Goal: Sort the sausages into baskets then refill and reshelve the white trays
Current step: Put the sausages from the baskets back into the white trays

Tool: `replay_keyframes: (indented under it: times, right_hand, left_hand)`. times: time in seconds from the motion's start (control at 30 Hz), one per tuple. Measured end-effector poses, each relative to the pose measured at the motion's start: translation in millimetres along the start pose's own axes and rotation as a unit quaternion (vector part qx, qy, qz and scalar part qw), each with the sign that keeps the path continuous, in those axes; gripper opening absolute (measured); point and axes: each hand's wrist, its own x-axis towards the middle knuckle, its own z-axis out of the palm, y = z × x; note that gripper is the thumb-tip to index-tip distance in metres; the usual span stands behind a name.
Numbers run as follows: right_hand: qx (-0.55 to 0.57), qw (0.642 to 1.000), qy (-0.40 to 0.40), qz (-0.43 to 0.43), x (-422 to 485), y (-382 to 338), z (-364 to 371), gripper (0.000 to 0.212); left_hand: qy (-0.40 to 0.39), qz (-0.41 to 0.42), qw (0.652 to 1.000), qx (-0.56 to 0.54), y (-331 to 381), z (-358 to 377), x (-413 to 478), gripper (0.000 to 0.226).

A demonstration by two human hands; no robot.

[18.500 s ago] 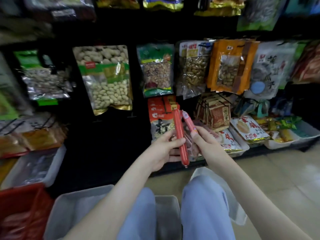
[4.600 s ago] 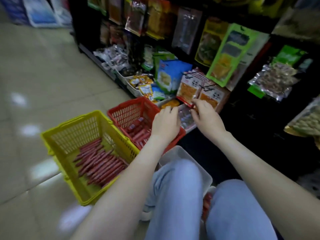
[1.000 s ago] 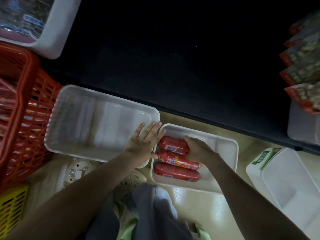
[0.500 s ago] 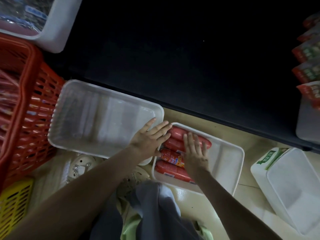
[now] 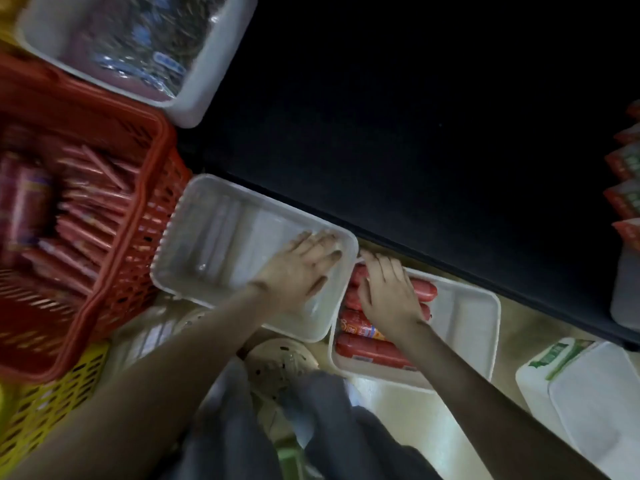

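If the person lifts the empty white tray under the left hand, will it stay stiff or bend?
Probably light: the empty white tray holds nothing and looks like thin, translucent plastic. It may flex if lifted by one corner. On the glossy floor it would likely slide easily under the left hand.

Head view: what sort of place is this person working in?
Probably a small shop, seen down at floor level: a dark shelf with a tray of bagged goods, snack packets at the right edge, and a red basket full of wrapped sausages.
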Motion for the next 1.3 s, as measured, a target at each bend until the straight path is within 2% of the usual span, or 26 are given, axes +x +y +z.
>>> replay_keyframes:
  times: [0.07, 0.17, 0.27, 0.33, 0.4, 0.5, 0.57, 0.63, 0.67, 0.73, 0.77, 0.83, 0.87, 0.93, 1.0, 1.03, 1.1, 1.2, 1.3]
  right_hand:
    - [0.03, 0.997, 0.058, -0.027, 22.1, -27.7, -19.5, 0.043]
    - [0.082, 0.989, 0.089, -0.081, 64.2, -76.7, -39.5, 0.046]
    - [0.085, 0.976, 0.1, -0.172, 102.9, -139.8, -47.3, 0.043]
    - [0.089, 0.96, 0.112, -0.241, 123.5, -184.7, -46.4, 0.043]
    - [0.08, 0.946, 0.103, -0.297, 138.6, -222.5, -41.0, 0.043]
    - [0.015, 0.936, 0.064, -0.345, 150.6, -256.5, -28.5, 0.044]
    - [-0.023, 0.933, 0.062, -0.353, 153.7, -263.8, -24.5, 0.042]
    - [-0.043, 0.931, 0.082, -0.353, 154.7, -266.7, -28.8, 0.041]
    - [-0.055, 0.93, 0.083, -0.353, 154.6, -271.1, -35.0, 0.041]
    - [-0.099, 0.928, 0.026, -0.358, 153.0, -283.0, -51.2, 0.045]
    - [-0.137, 0.925, -0.027, -0.354, 154.1, -289.7, -58.3, 0.045]
    - [-0.157, 0.92, -0.085, -0.349, 167.5, -302.6, -58.9, 0.046]
    - [-0.141, 0.918, -0.074, -0.363, 177.2, -310.2, -54.0, 0.046]
    - [-0.145, 0.906, -0.033, -0.395, 195.3, -330.3, -38.9, 0.047]
    - [-0.151, 0.891, -0.014, -0.428, 213.0, -356.8, -14.6, 0.051]
    - [-0.144, 0.879, -0.014, -0.454, 220.1, -372.5, -2.8, 0.051]
    - [-0.133, 0.854, -0.021, -0.502, 233.2, -406.0, 25.2, 0.054]
    - [-0.168, 0.818, -0.075, -0.545, 247.0, -449.3, 71.7, 0.067]
    - [-0.26, 0.803, -0.113, -0.525, 254.8, -468.6, 111.7, 0.058]
  left_hand:
    - [0.1, -0.088, 0.99, -0.037, -22.7, -13.4, -20.1, 0.051]
    - [0.212, -0.206, 0.953, -0.06, -55.3, -39.0, -57.8, 0.047]
    - [0.264, -0.334, 0.904, -0.033, -83.6, -66.4, -105.2, 0.057]
    - [0.24, -0.434, 0.868, -0.024, -97.2, -75.0, -135.4, 0.064]
    - [0.167, -0.51, 0.843, -0.04, -104.5, -73.8, -161.8, 0.064]
    - [0.033, -0.563, 0.822, -0.076, -108.1, -57.9, -201.3, 0.06]
    - [-0.083, -0.549, 0.83, -0.062, -105.2, -43.2, -223.3, 0.055]
    - [-0.134, -0.486, 0.861, -0.071, -101.5, -32.9, -235.1, 0.044]
    - [-0.148, -0.471, 0.863, -0.103, -100.0, -34.5, -236.5, 0.042]
    - [-0.176, -0.467, 0.856, -0.136, -98.5, -41.5, -234.7, 0.042]
    - [-0.177, -0.489, 0.839, -0.16, -99.9, -41.3, -232.4, 0.043]
    - [-0.138, -0.53, 0.814, -0.196, -114.1, -45.6, -233.5, 0.049]
    - [-0.087, -0.539, 0.818, -0.18, -127.1, -48.4, -239.0, 0.048]
    - [0.071, -0.54, 0.836, -0.066, -164.1, -51.0, -263.2, 0.045]
    - [0.186, -0.546, 0.817, -0.014, -202.9, -47.2, -301.3, 0.045]
    - [0.206, -0.53, 0.822, -0.012, -218.9, -39.0, -322.8, 0.044]
    - [0.178, -0.488, 0.854, -0.026, -236.7, -20.9, -362.1, 0.044]
    - [0.182, -0.417, 0.89, -0.024, -244.4, -0.5, -392.4, 0.043]
    - [0.217, -0.402, 0.889, -0.013, -244.9, 9.0, -393.0, 0.043]
